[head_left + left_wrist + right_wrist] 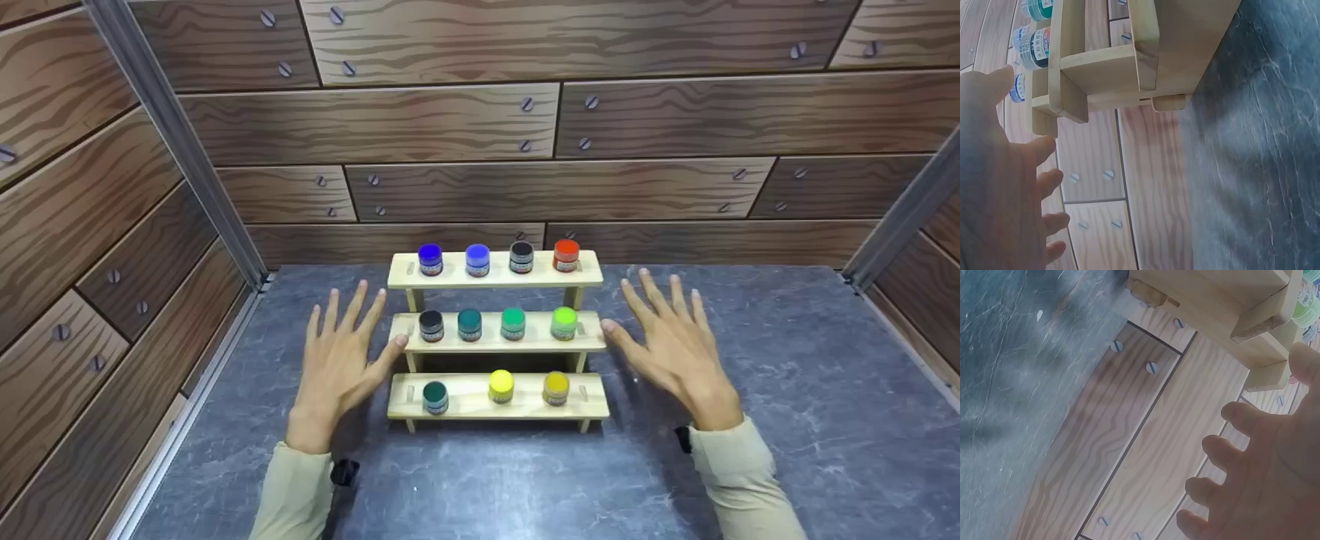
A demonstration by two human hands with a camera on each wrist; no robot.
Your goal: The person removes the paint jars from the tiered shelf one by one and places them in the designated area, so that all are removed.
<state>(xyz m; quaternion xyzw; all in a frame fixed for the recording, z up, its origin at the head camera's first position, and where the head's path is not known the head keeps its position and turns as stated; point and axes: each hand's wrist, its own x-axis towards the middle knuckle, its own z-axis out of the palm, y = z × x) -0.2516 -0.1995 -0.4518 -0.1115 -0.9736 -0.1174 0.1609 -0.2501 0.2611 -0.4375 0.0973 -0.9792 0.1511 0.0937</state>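
Note:
A three-step wooden rack (487, 280) stands between my hands, bearing small paint jars. Its top step has two blue jars, a black jar (521, 257) and a red jar (566, 256). Along the middle step are a dark jar, a teal jar (469, 325), a green jar and a lime jar (564, 323). The lowest step carries a dark green jar (435, 397), a yellow jar (501, 386) and an ochre jar (556, 388). My left hand (341, 367) is spread left of the rack, and my right hand (675, 349) is spread right of it. Both hold nothing.
Under the rack lies a grey marbled tabletop (480, 480). A wood-plank-patterned wall (450, 124) with painted screws rises behind it, and another stands at the left. Metal corner posts (180, 135) frame the space.

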